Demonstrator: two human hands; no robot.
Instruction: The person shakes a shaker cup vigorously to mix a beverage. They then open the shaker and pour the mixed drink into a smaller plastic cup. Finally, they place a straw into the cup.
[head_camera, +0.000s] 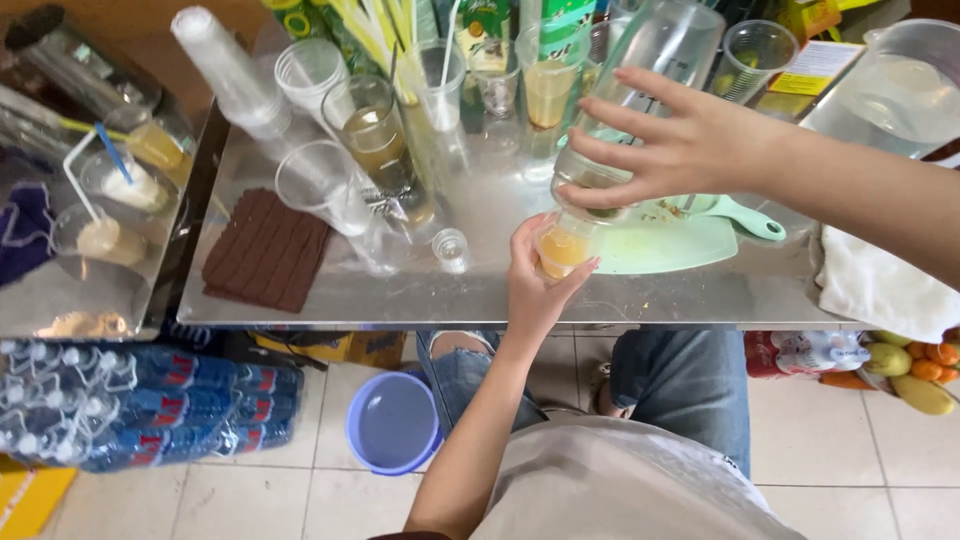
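While your left hand (535, 285) grips the small cup (562, 250) of orange liquid just inside the near edge of the steel table (480, 300), your right hand (680, 150) clamps the clear jug (640, 70), tilted mouth-down onto that cup. Free surface lies left of the cup, up to the brown mat (268, 250). Just behind sits the green cutting board (670, 245). Farther back, crowded plastic cups (330, 185) stand, one glass (370, 125) holding amber liquid. At far right, a pitcher (900, 80) holds clear liquid.
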